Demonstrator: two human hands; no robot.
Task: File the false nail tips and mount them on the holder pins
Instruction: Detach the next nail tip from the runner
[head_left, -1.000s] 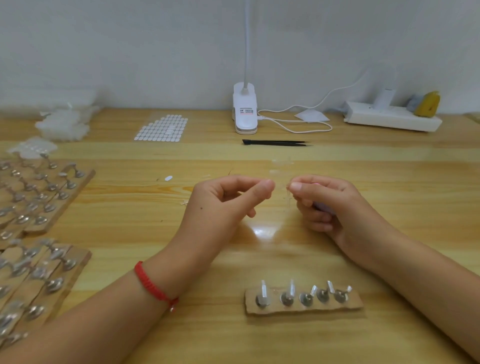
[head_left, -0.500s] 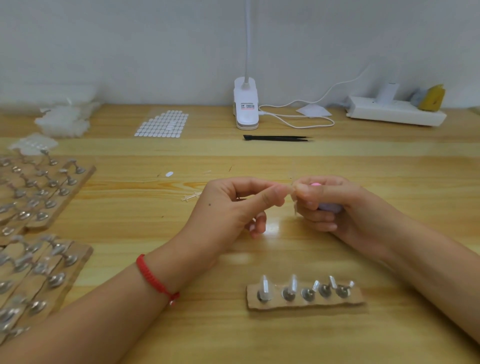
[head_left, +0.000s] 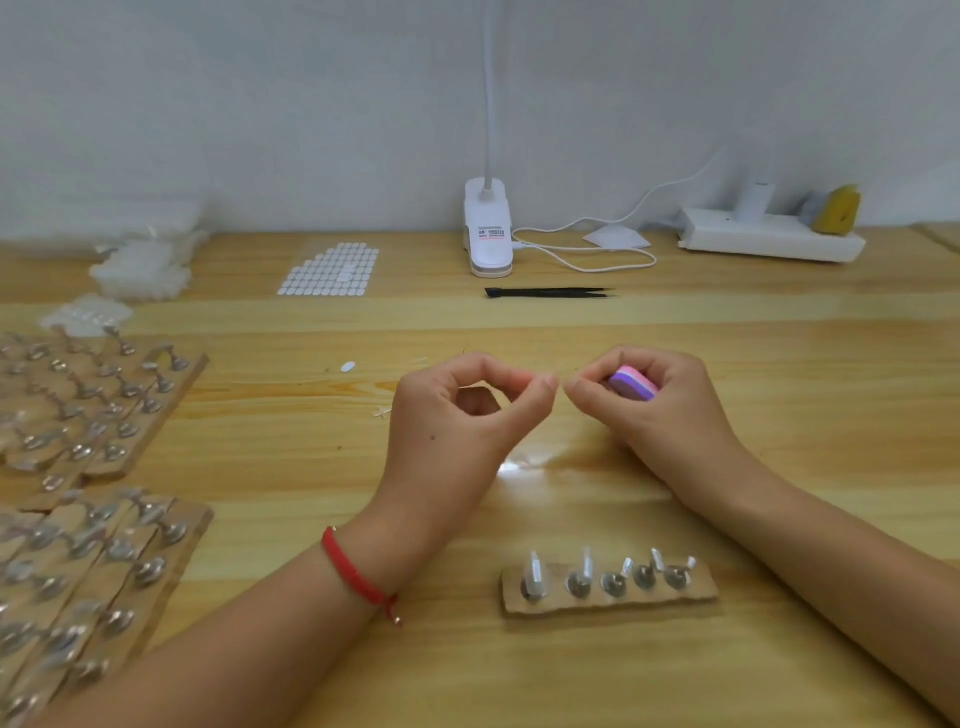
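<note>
Gap newly between left hand (head_left: 457, 418), perhaps pinching a tip (head_left: 554, 376), and right hand (head_left: 662, 421) around file block (head_left: 631, 383).

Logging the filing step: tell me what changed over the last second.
The left hand and right hand brought their fingertips together, then eased slightly apart. The right hand turned, so the pink-and-purple file block in its grip now shows plainly. The left hand keeps its thumb-and-forefinger pinch; any nail tip there is too small to see. The five-pin holder and black tweezers stayed put.
</note>
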